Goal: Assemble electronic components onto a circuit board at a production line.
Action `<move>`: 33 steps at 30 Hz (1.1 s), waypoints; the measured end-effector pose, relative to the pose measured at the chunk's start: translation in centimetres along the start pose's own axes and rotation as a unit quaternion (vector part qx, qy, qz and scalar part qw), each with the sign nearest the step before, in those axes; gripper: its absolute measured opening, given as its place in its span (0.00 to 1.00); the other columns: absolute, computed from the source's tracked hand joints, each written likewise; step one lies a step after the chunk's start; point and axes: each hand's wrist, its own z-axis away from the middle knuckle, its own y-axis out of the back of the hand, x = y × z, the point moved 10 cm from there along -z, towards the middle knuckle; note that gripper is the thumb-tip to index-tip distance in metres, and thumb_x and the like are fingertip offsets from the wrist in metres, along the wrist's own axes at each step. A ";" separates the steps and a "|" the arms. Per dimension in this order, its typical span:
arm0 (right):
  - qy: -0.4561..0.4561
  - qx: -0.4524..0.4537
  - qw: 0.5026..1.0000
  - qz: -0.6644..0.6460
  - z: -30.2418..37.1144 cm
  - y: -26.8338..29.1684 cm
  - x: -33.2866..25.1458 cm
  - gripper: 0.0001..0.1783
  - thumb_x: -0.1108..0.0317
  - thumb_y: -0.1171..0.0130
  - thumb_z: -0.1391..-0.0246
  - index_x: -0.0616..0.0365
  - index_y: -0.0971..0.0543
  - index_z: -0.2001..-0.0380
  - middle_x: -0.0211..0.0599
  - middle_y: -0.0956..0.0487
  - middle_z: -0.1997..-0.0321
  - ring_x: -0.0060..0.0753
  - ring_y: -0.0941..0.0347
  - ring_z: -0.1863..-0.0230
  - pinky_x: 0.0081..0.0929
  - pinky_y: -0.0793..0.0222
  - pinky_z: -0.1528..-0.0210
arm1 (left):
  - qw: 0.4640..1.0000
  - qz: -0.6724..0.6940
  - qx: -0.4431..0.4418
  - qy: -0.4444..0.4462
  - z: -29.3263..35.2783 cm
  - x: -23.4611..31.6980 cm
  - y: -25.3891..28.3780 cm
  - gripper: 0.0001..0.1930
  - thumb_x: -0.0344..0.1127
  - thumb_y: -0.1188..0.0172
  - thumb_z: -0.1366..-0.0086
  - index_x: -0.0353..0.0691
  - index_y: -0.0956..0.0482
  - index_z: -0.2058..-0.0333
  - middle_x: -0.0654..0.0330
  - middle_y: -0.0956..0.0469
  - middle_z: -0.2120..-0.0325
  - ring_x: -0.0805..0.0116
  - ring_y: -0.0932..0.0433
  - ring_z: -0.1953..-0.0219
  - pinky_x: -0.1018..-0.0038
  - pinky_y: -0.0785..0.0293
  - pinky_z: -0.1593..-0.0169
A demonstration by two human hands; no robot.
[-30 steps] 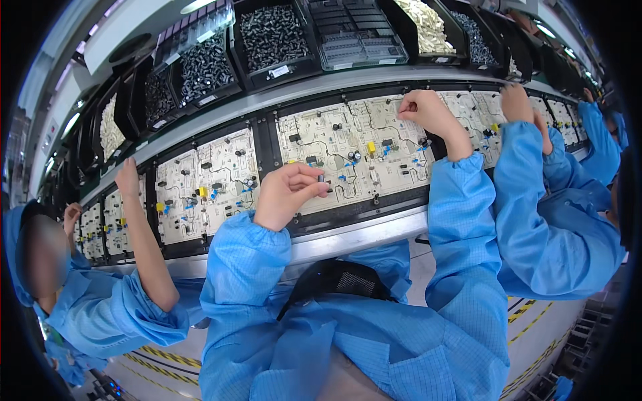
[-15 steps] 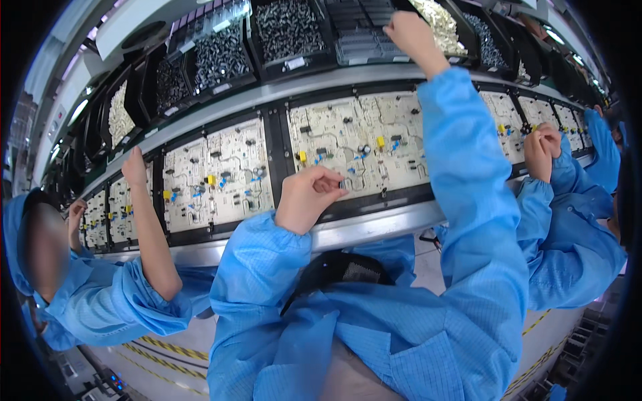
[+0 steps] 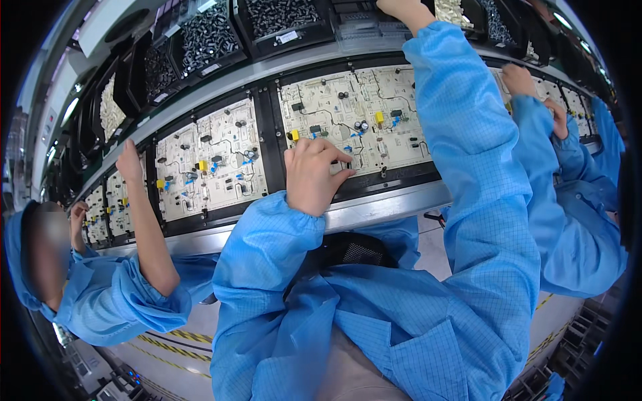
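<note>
One long metal rail (image 3: 394, 199) across the middle of the frame, with black frames (image 3: 269, 134) lined up behind it and, at centre, a pale circuit board (image 3: 384, 100) bearing many parts. Stretched up across the board's right end, a blue sleeve (image 3: 468, 134): could brush and tilt parts there, because of loose cloth passing so close. Along the top, black bins (image 3: 311, 34) packed tightly: easy to nudge on a long reach, with a risk of loose dark pieces (image 3: 281, 15) falling onto the board below. At centre, over the board's lower left, the left hand (image 3: 311, 167): possible bump of the yellow block (image 3: 293, 135) just beside the knuckles. Between thumb and forefinger, apparently pinched, a small dark part (image 3: 349, 166): liable to slip or tilt, from tiny size and attention split between two places.

Hard to make out: the board's right end, behind the sleeve; board surface under the left palm; the right hand (image 3: 409, 10), cut off at the top edge near a clear-topped tray (image 3: 364, 33), fingers out of sight, so cannot tell whether spread or closed; lastly, shape and legs of the small dark part.
</note>
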 end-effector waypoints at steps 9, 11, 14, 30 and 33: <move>-0.013 0.010 0.992 -0.129 1.8 -0.3 1.5 0.04 0.75 0.47 0.61 0.62 0.23 0.80 0.55 0.23 0.74 0.56 0.25 0.66 0.43 0.29 0.63 | 1.000 -0.015 -0.002 0.001 0.1 0.3 0.0 0.10 0.37 0.29 0.59 0.50 0.18 0.74 0.71 0.25 0.70 0.67 0.31 0.58 0.69 0.43 0.54; 0.007 0.021 0.989 -0.148 1.8 -0.2 1.8 0.04 0.75 0.46 0.61 0.62 0.22 0.80 0.54 0.23 0.74 0.56 0.25 0.66 0.43 0.29 0.62 | 1.000 -0.016 -0.006 -0.004 -0.1 0.6 -0.1 0.10 0.37 0.29 0.59 0.49 0.18 0.74 0.71 0.25 0.70 0.67 0.31 0.58 0.69 0.43 0.54; 0.031 0.041 0.983 -0.176 1.5 0.2 1.4 0.04 0.75 0.45 0.62 0.61 0.22 0.80 0.53 0.23 0.73 0.55 0.25 0.66 0.43 0.30 0.61 | 1.000 -0.027 -0.016 -0.002 -0.5 0.5 0.0 0.10 0.37 0.29 0.58 0.49 0.18 0.74 0.71 0.25 0.70 0.67 0.31 0.58 0.68 0.44 0.54; 0.009 0.032 0.974 -0.224 2.0 -1.0 2.8 0.02 0.75 0.43 0.63 0.60 0.22 0.83 0.51 0.23 0.74 0.53 0.25 0.65 0.42 0.29 0.61 | 0.988 -0.134 -0.002 -0.076 -0.1 3.7 0.0 0.09 0.33 0.34 0.52 0.47 0.18 0.69 0.70 0.24 0.72 0.69 0.29 0.61 0.69 0.42 0.56; 0.017 0.055 0.973 -0.223 2.2 -0.8 3.4 0.02 0.75 0.44 0.63 0.59 0.23 0.84 0.50 0.23 0.74 0.53 0.25 0.65 0.42 0.30 0.61 | 0.989 -0.132 -0.002 -0.064 -0.3 4.0 -0.1 0.08 0.32 0.34 0.52 0.46 0.19 0.70 0.70 0.24 0.73 0.68 0.29 0.62 0.69 0.41 0.56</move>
